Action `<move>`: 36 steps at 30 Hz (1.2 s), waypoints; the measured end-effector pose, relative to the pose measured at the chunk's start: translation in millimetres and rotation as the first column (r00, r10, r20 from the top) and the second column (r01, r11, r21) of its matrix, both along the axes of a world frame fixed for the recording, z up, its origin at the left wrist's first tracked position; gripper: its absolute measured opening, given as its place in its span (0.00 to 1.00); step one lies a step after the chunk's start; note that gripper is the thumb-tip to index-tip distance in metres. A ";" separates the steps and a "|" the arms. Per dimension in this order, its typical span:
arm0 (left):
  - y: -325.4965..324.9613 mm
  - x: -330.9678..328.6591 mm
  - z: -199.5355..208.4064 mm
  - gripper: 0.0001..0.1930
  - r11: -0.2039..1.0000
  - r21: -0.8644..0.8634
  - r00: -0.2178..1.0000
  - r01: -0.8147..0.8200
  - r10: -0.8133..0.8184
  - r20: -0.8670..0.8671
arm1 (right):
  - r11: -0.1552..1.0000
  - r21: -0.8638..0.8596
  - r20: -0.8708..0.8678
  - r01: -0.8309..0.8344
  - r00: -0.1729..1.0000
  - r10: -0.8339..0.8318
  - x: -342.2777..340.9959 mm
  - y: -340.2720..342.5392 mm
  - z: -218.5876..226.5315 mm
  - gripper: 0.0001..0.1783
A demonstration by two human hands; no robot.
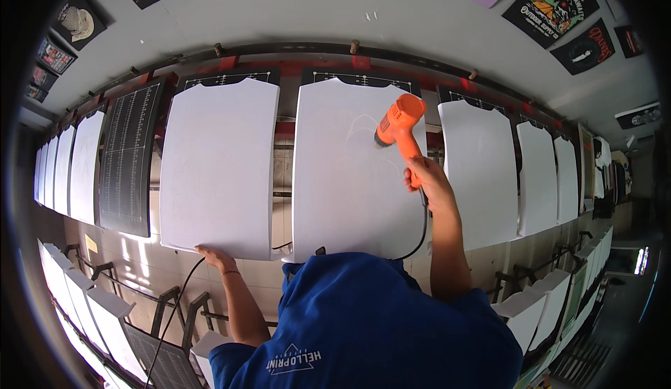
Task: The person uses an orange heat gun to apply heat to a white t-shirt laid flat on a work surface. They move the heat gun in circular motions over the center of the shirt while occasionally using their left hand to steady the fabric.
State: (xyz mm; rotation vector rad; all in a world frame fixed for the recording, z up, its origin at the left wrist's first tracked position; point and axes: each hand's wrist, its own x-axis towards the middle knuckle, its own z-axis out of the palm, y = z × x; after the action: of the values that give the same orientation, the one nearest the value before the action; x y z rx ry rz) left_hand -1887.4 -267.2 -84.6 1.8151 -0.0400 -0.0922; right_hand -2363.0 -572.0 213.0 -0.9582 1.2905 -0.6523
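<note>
An orange heat gun (pixel 400 127) is in my right hand (pixel 431 181), its fingers wrapped round the handle. The dark nozzle points down at a white shirt-shaped cloth piece (pixel 342 193) spread on a board. Faint pale curved lines show on that cloth beside the nozzle. A black power cord (pixel 425 232) hangs from the handle toward my body. My left hand (pixel 217 258) is closed at the lower edge of the neighbouring white cloth piece (pixel 218 165), with a black cord (pixel 171 312) running down from its fingers.
More white pieces (pixel 477 165) lie on boards to both sides. A bare black board (pixel 128 162) with printed white guide lines stands at left. A dark rail (pixel 279 48) runs along the far side. Metal frames (pixel 168 298) and another row of boards stand behind me.
</note>
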 end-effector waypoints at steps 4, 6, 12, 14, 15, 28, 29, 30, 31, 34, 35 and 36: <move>-13.6 -6.2 20.6 0.35 0.997 -0.078 0.975 -0.030 0.013 -0.220 | 0.997 -0.079 0.019 -0.007 1.000 0.009 18.4 -27.1 -23.5 0.17; -10.1 -4.2 18.4 0.35 0.991 -0.119 0.974 -0.058 0.030 -0.224 | 0.996 -0.073 0.053 -0.049 0.997 0.053 29.4 -29.7 -27.6 0.17; -4.9 -2.9 14.9 0.36 0.988 -0.146 0.975 -0.055 0.022 -0.220 | 0.950 0.056 0.065 -0.307 0.951 0.303 44.7 0.6 -3.9 0.15; -9.5 -4.0 15.7 0.36 0.984 -0.172 0.961 -0.047 -0.003 -0.276 | 0.942 0.098 0.088 -0.322 0.945 0.314 43.0 12.0 0.8 0.16; -10.3 -5.1 16.4 0.35 0.982 -0.185 0.953 -0.044 -0.015 -0.303 | 0.951 0.083 0.068 -0.299 0.954 0.294 43.6 18.0 2.5 0.17; -21.1 -12.0 35.4 0.33 0.987 -0.150 0.970 -0.055 0.017 -0.242 | 0.927 0.019 0.097 -0.374 0.924 0.371 80.3 39.2 -5.0 0.17; -13.1 -6.7 25.1 0.33 0.993 -0.108 0.981 -0.049 0.027 -0.195 | 0.921 0.019 0.101 -0.390 0.917 0.387 83.2 41.4 -4.0 0.17; -4.3 -2.3 15.2 0.33 0.997 -0.064 0.989 -0.044 0.034 -0.147 | 0.905 0.049 0.130 -0.423 0.901 0.414 82.5 42.8 -4.8 0.17; -8.2 -4.5 18.2 0.33 0.994 -0.093 0.981 -0.057 0.038 -0.188 | 0.892 0.069 0.126 -0.447 0.891 0.437 79.4 44.2 -3.3 0.17; -13.6 -6.6 21.0 0.33 0.990 -0.120 0.969 -0.079 0.048 -0.241 | 0.871 0.106 0.110 -0.480 0.876 0.470 71.5 48.2 3.4 0.17; -11.8 -4.8 17.3 0.33 0.993 -0.091 0.976 -0.074 0.053 -0.211 | 0.879 0.101 0.098 -0.467 0.884 0.458 69.2 49.7 4.3 0.17; -9.8 -2.8 13.8 0.33 0.996 -0.061 0.982 -0.069 0.057 -0.181 | 0.886 0.097 0.087 -0.453 0.891 0.446 67.8 50.5 4.8 0.17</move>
State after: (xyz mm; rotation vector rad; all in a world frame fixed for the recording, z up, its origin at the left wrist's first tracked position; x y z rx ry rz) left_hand -1890.2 -277.0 -70.8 1.7325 0.1410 -0.2067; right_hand -2295.2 -521.5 217.9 -1.0854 0.9876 -0.2397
